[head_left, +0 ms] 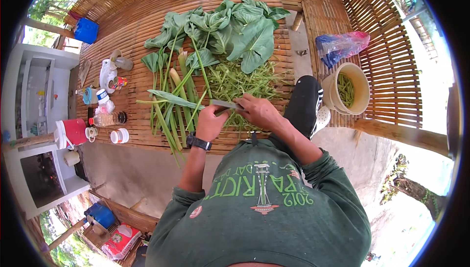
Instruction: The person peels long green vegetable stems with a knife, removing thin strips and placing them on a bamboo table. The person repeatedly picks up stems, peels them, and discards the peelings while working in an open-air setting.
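Observation:
A knife [226,104] is in my right hand [258,112], its grey blade pointing left across the front of my left hand [210,124]. My left hand, with a black watch at the wrist, is closed on a green leaf stalk; its pale folded leaf [175,99] sticks out to the left. The stalk's part inside the fingers is hidden. Long green stalks [183,88] lie left of my hands on the bamboo-slat platform [139,78]. Beyond my right hand spreads a pile of thin green peelings [245,82]. Large broad leaves [215,24] are heaped behind it.
Right of my bent leg [304,105], a cream bucket [362,88] holds cut green pieces, near a coloured plastic bag [342,46]. At left stand bottles [110,118], a white-lidded jar [120,135], a mug [91,133] and a red cooler jug [71,133].

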`<control>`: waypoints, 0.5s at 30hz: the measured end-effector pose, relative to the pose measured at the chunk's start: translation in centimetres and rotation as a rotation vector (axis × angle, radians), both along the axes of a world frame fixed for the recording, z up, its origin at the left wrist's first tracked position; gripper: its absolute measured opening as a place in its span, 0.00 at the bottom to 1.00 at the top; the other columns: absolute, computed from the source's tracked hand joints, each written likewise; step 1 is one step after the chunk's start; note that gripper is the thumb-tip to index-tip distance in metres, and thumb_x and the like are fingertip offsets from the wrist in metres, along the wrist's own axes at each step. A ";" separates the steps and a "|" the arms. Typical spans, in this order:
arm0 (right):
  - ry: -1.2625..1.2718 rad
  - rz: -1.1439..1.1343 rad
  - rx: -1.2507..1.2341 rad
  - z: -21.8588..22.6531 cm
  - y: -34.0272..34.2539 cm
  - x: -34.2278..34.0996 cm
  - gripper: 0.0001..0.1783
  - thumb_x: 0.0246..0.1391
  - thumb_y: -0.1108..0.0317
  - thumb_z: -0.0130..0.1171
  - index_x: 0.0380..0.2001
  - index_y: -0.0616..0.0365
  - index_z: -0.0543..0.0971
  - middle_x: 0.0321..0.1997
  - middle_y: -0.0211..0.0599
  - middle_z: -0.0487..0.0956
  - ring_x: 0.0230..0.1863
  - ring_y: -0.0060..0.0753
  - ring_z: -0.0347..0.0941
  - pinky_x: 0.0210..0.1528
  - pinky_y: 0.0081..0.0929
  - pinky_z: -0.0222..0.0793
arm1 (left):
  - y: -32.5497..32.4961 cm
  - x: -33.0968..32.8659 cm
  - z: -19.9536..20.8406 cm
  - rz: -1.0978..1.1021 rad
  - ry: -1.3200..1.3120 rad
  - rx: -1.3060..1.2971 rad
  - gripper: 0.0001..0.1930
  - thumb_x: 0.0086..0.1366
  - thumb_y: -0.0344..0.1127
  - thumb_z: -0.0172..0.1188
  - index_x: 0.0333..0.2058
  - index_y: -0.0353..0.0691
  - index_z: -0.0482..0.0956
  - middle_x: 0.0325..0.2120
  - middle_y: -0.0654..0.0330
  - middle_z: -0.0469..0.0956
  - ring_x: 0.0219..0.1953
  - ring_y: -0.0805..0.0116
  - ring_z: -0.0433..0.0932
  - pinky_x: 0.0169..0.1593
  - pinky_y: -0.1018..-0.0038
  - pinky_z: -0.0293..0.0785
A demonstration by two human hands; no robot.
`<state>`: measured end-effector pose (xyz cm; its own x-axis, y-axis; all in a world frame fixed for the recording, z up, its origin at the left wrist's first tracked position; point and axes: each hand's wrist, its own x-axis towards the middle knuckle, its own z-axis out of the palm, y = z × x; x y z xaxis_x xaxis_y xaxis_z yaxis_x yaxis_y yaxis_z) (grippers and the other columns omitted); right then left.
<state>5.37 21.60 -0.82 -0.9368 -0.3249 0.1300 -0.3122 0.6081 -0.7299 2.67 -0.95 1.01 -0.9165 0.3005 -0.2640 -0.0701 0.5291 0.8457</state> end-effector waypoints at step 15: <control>-0.852 -0.538 -0.919 0.0 1.5 -1.4 0.15 0.72 0.53 0.61 0.41 0.53 0.79 0.26 0.23 0.72 0.22 0.18 0.66 0.24 0.21 0.65 | -0.2 1.5 -3.5 0.479 -0.590 0.903 0.13 0.73 0.32 0.65 0.54 0.38 0.84 0.35 0.67 0.85 0.31 0.76 0.79 0.32 0.78 0.73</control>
<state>3.96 23.15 -0.85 -0.8167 -0.0077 -0.5771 0.5533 -0.2947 -0.7791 4.19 -1.11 -2.45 -0.7941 0.2536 -0.5523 -0.6039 -0.4309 0.6705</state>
